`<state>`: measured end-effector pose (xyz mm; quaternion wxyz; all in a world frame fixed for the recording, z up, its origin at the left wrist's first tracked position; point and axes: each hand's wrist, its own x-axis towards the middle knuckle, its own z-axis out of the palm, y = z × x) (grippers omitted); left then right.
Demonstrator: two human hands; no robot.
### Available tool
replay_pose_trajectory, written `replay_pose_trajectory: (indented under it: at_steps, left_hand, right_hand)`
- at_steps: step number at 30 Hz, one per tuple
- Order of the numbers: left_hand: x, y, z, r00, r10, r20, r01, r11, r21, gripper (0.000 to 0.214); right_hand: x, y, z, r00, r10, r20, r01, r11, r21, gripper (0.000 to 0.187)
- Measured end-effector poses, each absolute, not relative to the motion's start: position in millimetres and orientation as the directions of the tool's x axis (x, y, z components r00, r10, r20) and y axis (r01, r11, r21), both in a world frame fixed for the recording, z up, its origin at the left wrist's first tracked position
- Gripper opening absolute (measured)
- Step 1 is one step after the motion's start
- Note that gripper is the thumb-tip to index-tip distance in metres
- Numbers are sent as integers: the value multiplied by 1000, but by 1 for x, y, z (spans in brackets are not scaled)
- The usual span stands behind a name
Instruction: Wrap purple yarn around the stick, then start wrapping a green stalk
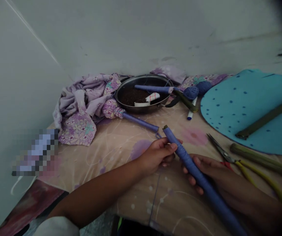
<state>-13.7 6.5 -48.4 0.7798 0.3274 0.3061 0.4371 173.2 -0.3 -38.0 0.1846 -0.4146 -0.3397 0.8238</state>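
Rod: blue-wrapped rod point(192, 166) right there across both hands, tip poking up past the left.
Left hand point(157, 156): curled around it.
Right hand point(211, 167): clamped on from below.

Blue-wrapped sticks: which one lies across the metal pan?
The upper stick across the dark pan; the floral-headed one lies on the cloth; the third spans left hand and right hand.

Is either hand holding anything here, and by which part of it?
Yes: a long rod wrapped in blue tape. The left hand grips it near its upper end; the right hand cradles it lower down, around the middle of its visible length.
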Motion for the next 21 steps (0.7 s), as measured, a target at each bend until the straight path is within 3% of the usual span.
replay_pose_trajectory:
  at_steps: [7, 11, 17, 21]
  left_hand:
    - [-9, 2, -46, 372, 904, -211, -472, 380, 796, 35]
    - [-10, 2, -44, 365, 899, -241, -477, 402, 781, 33]
    - [-11, 4, -44, 390, 881, -267, -460, 437, 773, 34]
    - [-10, 4, -44, 376, 888, -263, -467, 427, 774, 33]
  right_hand:
    - [172, -6, -36, -506, 690, -517, 40, -581, -813, 41]
    - [174, -4, -36, -512, 679, -526, 48, -588, -807, 34]
    - [175, -5, -33, -545, 634, -549, 54, -627, -777, 36]
    - [175, -6, -35, -505, 666, -548, 60, -607, -793, 41]
